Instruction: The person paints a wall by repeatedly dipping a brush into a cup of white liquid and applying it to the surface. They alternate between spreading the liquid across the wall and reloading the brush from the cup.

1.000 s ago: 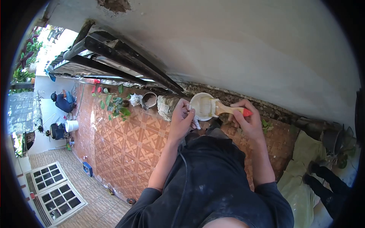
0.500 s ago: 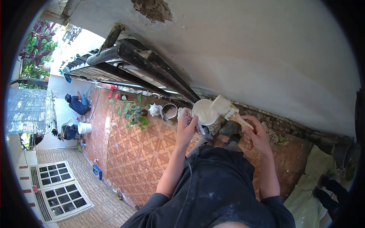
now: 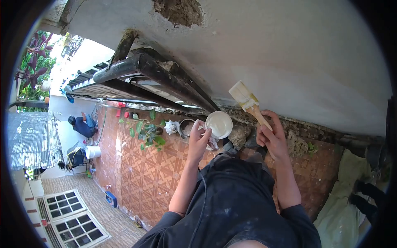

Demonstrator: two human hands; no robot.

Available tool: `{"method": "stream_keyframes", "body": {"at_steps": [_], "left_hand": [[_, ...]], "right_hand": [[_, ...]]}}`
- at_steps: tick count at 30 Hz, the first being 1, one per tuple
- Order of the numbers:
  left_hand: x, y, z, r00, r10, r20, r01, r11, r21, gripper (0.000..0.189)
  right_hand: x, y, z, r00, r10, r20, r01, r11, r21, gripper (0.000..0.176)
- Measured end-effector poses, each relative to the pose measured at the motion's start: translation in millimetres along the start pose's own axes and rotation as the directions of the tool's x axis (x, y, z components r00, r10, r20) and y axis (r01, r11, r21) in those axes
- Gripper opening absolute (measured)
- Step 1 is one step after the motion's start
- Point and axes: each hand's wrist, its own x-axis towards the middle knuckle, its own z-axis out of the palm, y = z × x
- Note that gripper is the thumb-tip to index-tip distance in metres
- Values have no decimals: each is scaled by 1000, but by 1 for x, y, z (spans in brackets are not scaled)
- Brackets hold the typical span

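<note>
My left hand (image 3: 200, 137) is closed on the near rim of a small round container (image 3: 219, 125) of cream-white paint. My right hand (image 3: 271, 134) grips the wooden handle of a wide paintbrush (image 3: 249, 101). Pale paint coats the bristles, which point up and left toward the white wall (image 3: 289, 53). Brush and container are apart, the brush being to the right of the container and higher in the view.
Black metal bars (image 3: 165, 76) jut out at the upper left. A potted plant (image 3: 147, 131), a shell (image 3: 171, 127) and rocks (image 3: 239, 136) line the wall base. A person (image 3: 84, 125) crouches far left near a white bucket (image 3: 93, 152). Green cloth (image 3: 345, 198) lies right.
The brush has lifted off the container's rim and moved up toward the wall, its bristles now clear of the container. My view has shifted slightly.
</note>
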Motion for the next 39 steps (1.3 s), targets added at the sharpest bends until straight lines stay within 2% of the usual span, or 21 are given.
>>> {"method": "stream_keyframes", "body": {"at_steps": [4, 6, 8, 12, 14, 15, 17, 21, 24, 27, 29, 34, 37, 39], "left_hand": [[12, -4, -19, 999, 15, 51, -19, 998, 64, 11], [15, -2, -25, 1000, -3, 28, 1, 997, 74, 13], [18, 0, -33, 999, -17, 37, 14, 996, 86, 14], [23, -1, -43, 997, -22, 76, 16, 997, 71, 14], [25, -1, -44, 996, -22, 83, 14, 996, 91, 14], [26, 0, -43, 995, -23, 95, 14, 995, 100, 14], [27, -1, -42, 993, -36, 111, 25, 994, 102, 14], [32, -4, -34, 985, -58, 163, 42, 994, 97, 13], [33, -7, -26, 979, -53, 194, 34, 994, 100, 12], [31, -8, -14, 981, -46, 190, 29, 995, 92, 12], [29, -6, -5, 981, -60, 183, 40, 993, 113, 13], [19, -8, 13, 977, -50, 205, 31, 995, 95, 13], [15, -9, 27, 984, -33, 177, 7, 989, 148, 12], [9, -10, 38, 990, -60, 130, 46, 994, 103, 11]], "right_hand": [[12, 12, 19, 998, -70, -3, 70, 995, 66, 39], [15, 17, 26, 995, -101, -20, 102, 991, 87, 39], [15, 19, 30, 987, -118, -111, 133, 981, 139, 37], [12, 21, 15, 947, -211, -241, 239, 967, 94, 34], [8, 17, 4, 883, -271, -382, 314, 948, 54, 32], [5, 13, 0, 872, -284, -399, 325, 945, 39, 32], [-1, 4, -9, 783, -334, -525, 401, 916, 15, 31], [-10, -12, -34, 677, -417, -606, 475, 877, -73, 31], [-17, -24, -50, 616, -437, -656, 481, 868, -127, 29], [-17, -41, -67, 560, -487, -670, 438, 861, -260, 29], [-18, -51, -78, 544, -569, -617, 340, 822, -458, 30], [-10, -69, -105, 544, -588, -599, 276, 799, -533, 29], [-9, -75, -119, 561, -593, -578, 260, 789, -557, 28], [-15, -79, -123, 563, -592, -577, 242, 785, -570, 28]]}}
